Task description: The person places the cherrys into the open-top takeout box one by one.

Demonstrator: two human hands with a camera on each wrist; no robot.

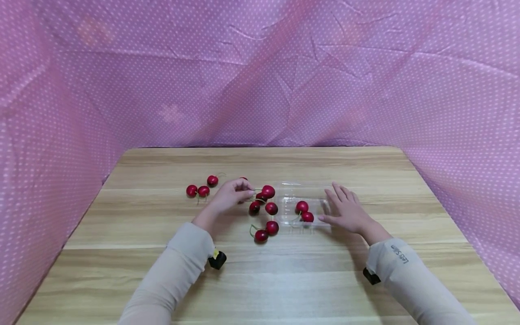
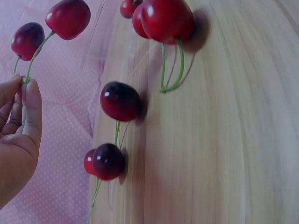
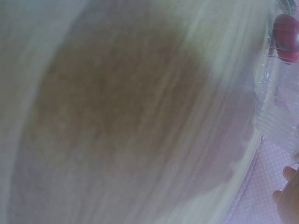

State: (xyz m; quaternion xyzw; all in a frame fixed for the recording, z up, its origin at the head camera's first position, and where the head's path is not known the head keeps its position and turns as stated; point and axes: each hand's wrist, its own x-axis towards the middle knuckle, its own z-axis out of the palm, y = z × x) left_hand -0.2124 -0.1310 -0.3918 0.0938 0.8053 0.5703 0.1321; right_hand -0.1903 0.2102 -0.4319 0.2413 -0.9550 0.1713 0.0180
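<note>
My left hand (image 1: 228, 195) pinches the joined green stems of a cherry pair between thumb and fingertips. In the left wrist view, the two held cherries (image 2: 68, 18) stand up from the fingers, apart from the wood. Just left of the clear plastic box (image 1: 289, 214), they show close over other cherries (image 1: 271, 208) on the table. Inside the box lie two red cherries (image 1: 302, 207). My right hand (image 1: 347, 211) is at the box's right end, fingers spread and fairly straight, fingertips right at its wall. Only some right fingertips show in the right wrist view.
Nearer to me, another cherry pair (image 1: 261, 236) lies on the wooden table (image 1: 260, 280). Several cherries (image 1: 203, 191) lie left of my left hand, and one is partly hidden behind it. Pink dotted cloth (image 1: 260, 90) hangs around the table's back and sides.
</note>
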